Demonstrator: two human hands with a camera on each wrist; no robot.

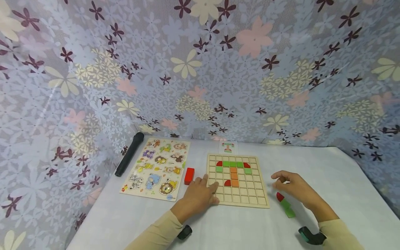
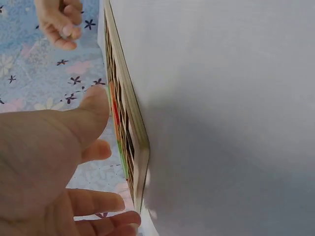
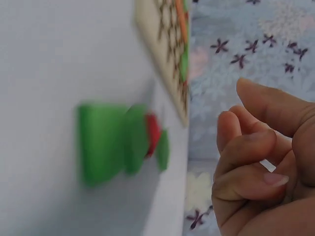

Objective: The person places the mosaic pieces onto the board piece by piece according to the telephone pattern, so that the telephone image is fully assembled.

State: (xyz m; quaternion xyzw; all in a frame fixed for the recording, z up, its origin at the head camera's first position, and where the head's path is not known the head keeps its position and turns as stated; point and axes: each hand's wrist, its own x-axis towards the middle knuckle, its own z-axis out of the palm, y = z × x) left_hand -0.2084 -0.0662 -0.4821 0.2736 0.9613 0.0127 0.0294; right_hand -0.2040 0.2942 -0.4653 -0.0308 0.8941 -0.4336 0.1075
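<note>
In the head view, a wooden grid board (image 1: 250, 195) lies flat on the table. Red quarter-round pieces (image 1: 219, 163), green pieces (image 1: 232, 164) and a column of orange squares (image 1: 234, 176) form a T-like shape on it. My left hand (image 1: 197, 196) rests with spread fingers over the board's left edge, its fingertips close to a red block (image 1: 189, 176). Off the board's right side hovers my right hand (image 1: 289, 184), fingers loosely bent, nothing between them. Below it lie a loose red piece (image 1: 280, 197) and green pieces (image 1: 290, 212), blurred in the right wrist view.
Behind the board lies a small card (image 1: 228, 147) printed with a similar coloured T. To the left are an animal picture board (image 1: 156, 170) and a long black object like a microphone (image 1: 129, 154). Flowered cloth (image 1: 200, 80) hangs beyond the white table (image 1: 315, 163).
</note>
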